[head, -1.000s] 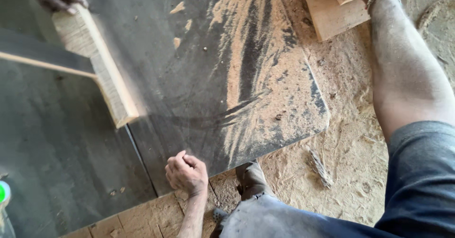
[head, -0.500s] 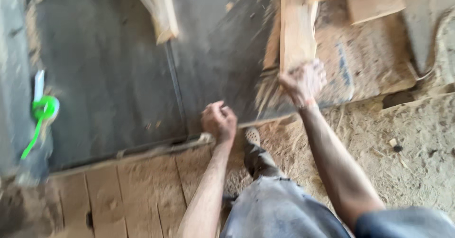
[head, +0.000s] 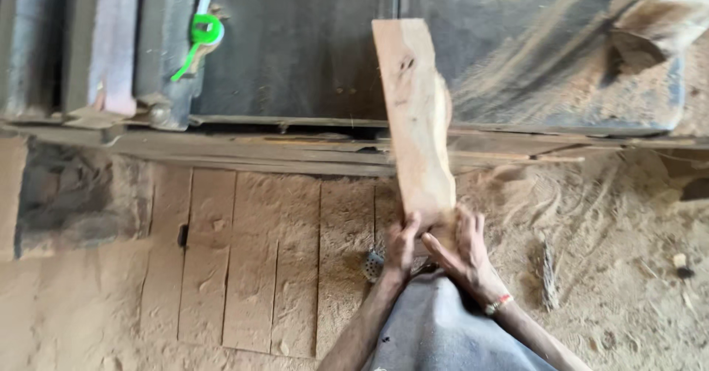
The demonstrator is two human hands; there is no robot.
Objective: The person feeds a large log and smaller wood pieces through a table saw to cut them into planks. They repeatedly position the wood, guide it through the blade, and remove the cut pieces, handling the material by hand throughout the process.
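Nearest your body, both hands clasp the near end of the rough wooden plank (head: 417,120): your left hand (head: 401,247) curls around its left edge, your right hand (head: 459,244) presses against its right side. Its far end rests on the dusty saw table (head: 310,53). Judged stage: positioning; next calls for steady alignment. Beyond lies a green-handled tool (head: 198,37).

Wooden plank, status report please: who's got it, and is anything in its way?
Left hand and right hand both grip the wooden plank at its near end. Far end over the dark table. Nothing blocking.
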